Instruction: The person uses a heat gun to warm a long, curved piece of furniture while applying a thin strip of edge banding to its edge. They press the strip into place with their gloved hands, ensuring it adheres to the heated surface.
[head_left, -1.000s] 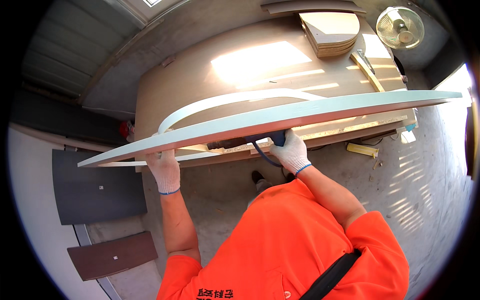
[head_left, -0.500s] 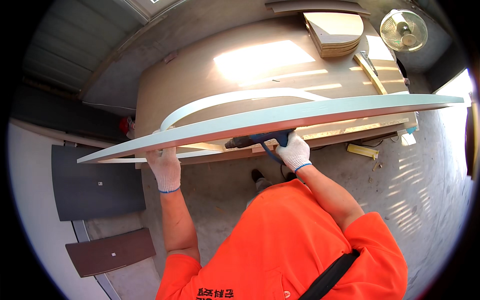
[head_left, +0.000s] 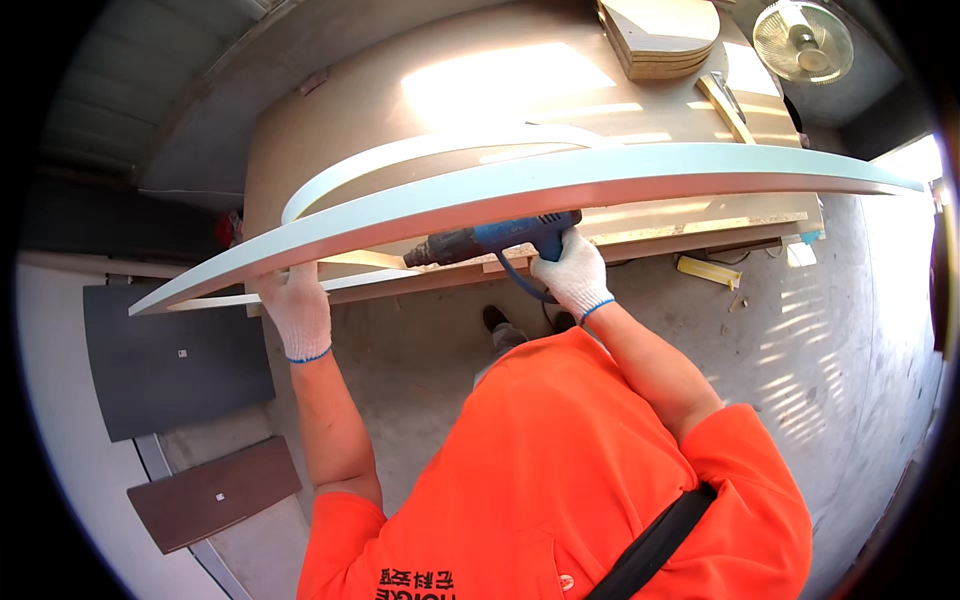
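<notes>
A long, gently curved board [head_left: 450,203] with a pale edge stretches across the view above the workbench. My right hand [head_left: 575,275], in a white knit glove, is wrapped round the handle of a blue and black heat gun [head_left: 492,238]. The gun sits just under the near side of the board, its nozzle pointing left toward my other hand. My gloved left hand [head_left: 298,312] grips the board near its left end; its fingertips are partly hidden behind it. Behind the board, a loose white edging strip [head_left: 350,168] arcs above the bench.
The wooden workbench [head_left: 330,125] carries a stack of rounded boards [head_left: 662,40] and a hammer [head_left: 728,105]. A fan [head_left: 803,42] stands at the far right. On the floor lies a yellow holder [head_left: 710,272]. Dark panels [head_left: 180,360] are at the left.
The heat gun has come further into view below the board, its nozzle now further left. Board and bench have shifted up in the picture. Both hands keep their grips.
</notes>
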